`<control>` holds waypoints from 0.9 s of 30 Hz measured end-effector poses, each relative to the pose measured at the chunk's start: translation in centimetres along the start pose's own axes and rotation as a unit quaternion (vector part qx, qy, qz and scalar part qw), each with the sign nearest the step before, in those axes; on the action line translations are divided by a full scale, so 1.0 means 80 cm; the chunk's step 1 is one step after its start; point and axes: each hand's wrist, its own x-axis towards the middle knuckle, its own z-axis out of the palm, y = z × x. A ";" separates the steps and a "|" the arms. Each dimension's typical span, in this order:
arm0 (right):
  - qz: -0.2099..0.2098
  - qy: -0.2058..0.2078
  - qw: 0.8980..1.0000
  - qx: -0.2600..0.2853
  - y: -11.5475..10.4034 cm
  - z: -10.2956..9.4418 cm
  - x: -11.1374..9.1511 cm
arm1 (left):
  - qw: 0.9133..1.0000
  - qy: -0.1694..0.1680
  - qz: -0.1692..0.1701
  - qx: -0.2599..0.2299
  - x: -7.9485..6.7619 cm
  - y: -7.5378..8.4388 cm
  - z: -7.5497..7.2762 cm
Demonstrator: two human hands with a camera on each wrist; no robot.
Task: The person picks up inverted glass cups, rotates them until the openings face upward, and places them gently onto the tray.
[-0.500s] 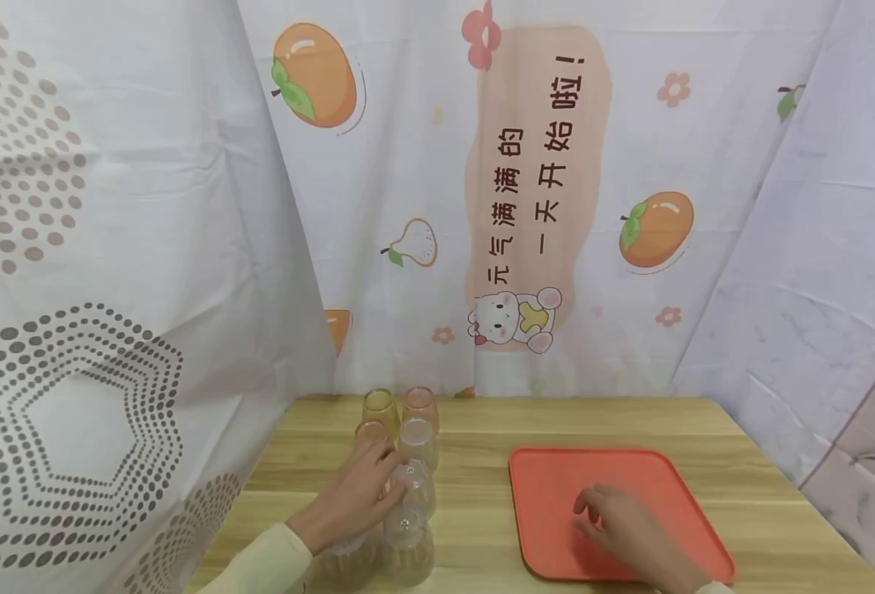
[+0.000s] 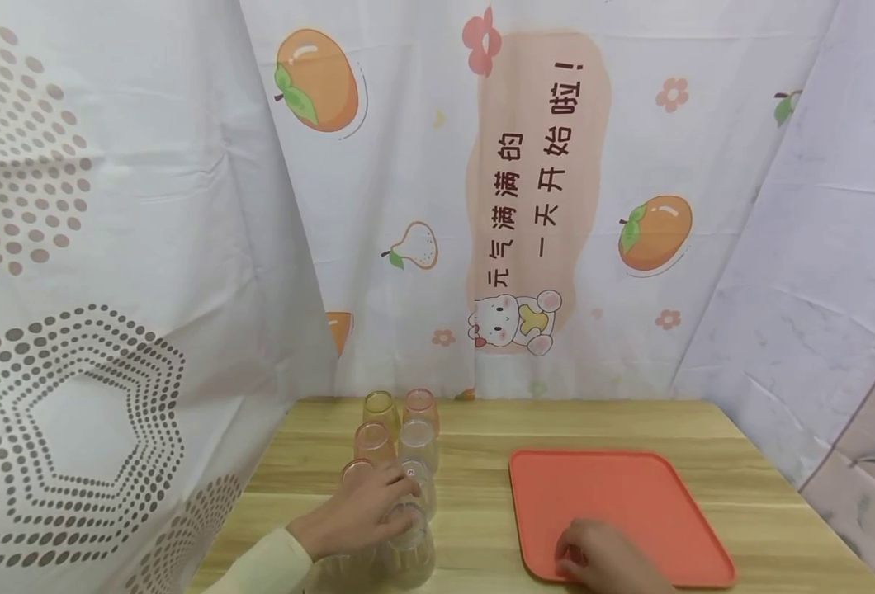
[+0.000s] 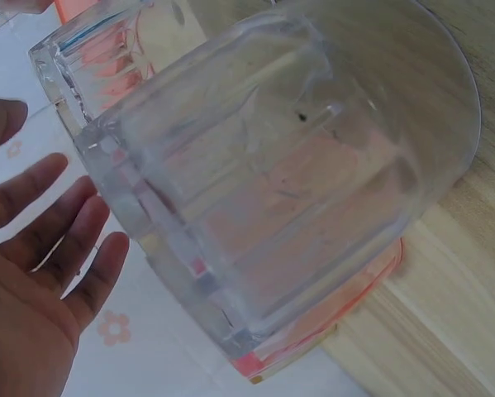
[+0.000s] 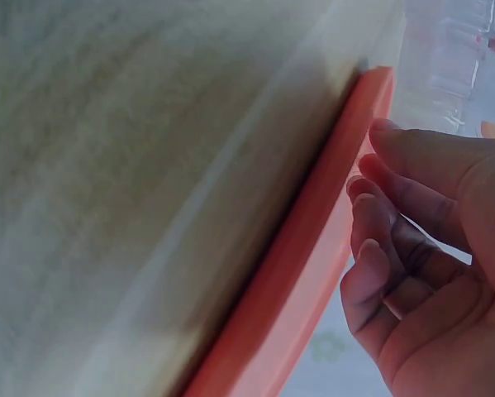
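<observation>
Our left hand [image 2: 359,513] is spread, fingers apart, w/ nothing in it; the nearest clear glasses [image 2: 409,561] sit upside down under & just right of it (contact: can't tell). Beyond it we see tinted ones on the desk [image 2: 475,495], incl. a yellow glass [image 2: 380,407] & a pink glass [image 2: 421,404]. Our right hand [image 2: 599,554], fingers loosely curled, holds nothing; the red tray [image 2: 631,499] lies beneath & beyond it, rim near our fingertips.

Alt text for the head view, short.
A person's left hand is over upside-down clear and tinted glasses on a wooden table; the right hand, fingers loosely curled, is at the near-left corner of a red tray. Patterned white fabric hangs behind.
</observation>
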 end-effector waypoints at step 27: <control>-0.020 -0.046 0.998 0.047 -0.008 0.022 0.004 | 0.994 -0.086 0.022 -0.060 -0.005 0.001 -0.007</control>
